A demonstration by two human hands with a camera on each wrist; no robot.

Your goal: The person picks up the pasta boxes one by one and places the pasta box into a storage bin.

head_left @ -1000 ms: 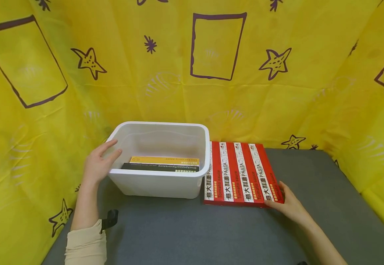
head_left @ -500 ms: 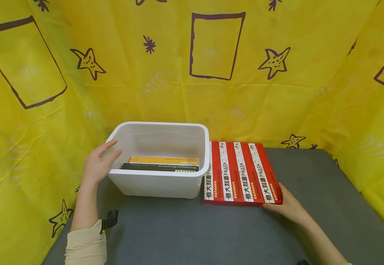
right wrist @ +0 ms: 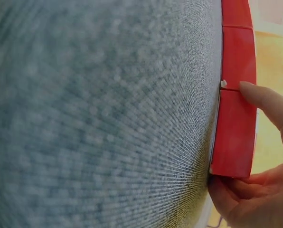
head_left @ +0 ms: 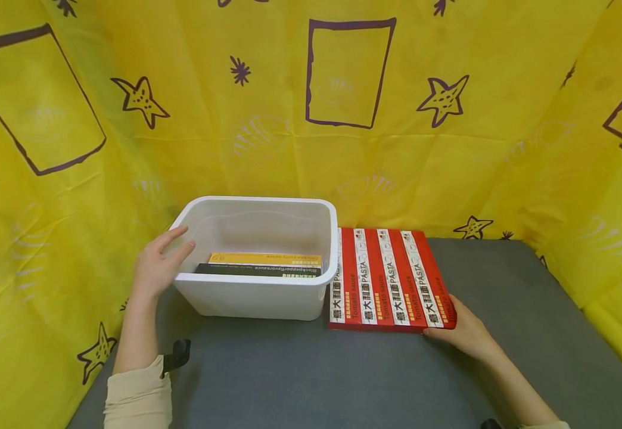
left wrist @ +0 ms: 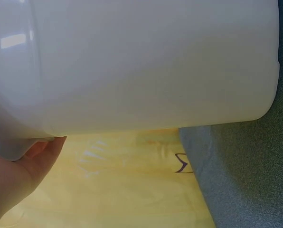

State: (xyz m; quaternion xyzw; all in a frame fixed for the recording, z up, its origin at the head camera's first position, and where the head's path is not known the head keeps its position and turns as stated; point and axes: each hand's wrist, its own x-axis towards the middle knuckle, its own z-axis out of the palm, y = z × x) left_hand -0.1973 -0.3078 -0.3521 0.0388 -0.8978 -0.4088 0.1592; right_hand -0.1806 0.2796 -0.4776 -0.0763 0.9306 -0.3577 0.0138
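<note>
A white plastic bin [head_left: 249, 301] stands on the dark table. At its left rim is my left hand [head_left: 156, 265], gripping that rim; in the left wrist view, fingers [left wrist: 44, 154] tuck beneath the lip. Inside lie a black box [head_left: 257, 270] labelled black pepper flavor sauce and a yellow box [head_left: 268, 258] labelled chicken curry sauce. Right of the bin, several red-and-white tomato sauce pasta boxes [head_left: 388, 280] lie side by side. My right hand [head_left: 469, 333] holds the row's near right corner, thumb against the front ends and fingers along the rightmost box's outer side.
Yellow patterned cloth [head_left: 268, 119] hangs behind the table and at both sides. The grey tabletop [head_left: 311, 375] extends in front of the bin and boxes, and to their right.
My right hand has shifted slightly left, and its thumb has moved onto the front ends of the pasta boxes. The rightmost box has edged slightly left. My left hand and the bin stay put.
</note>
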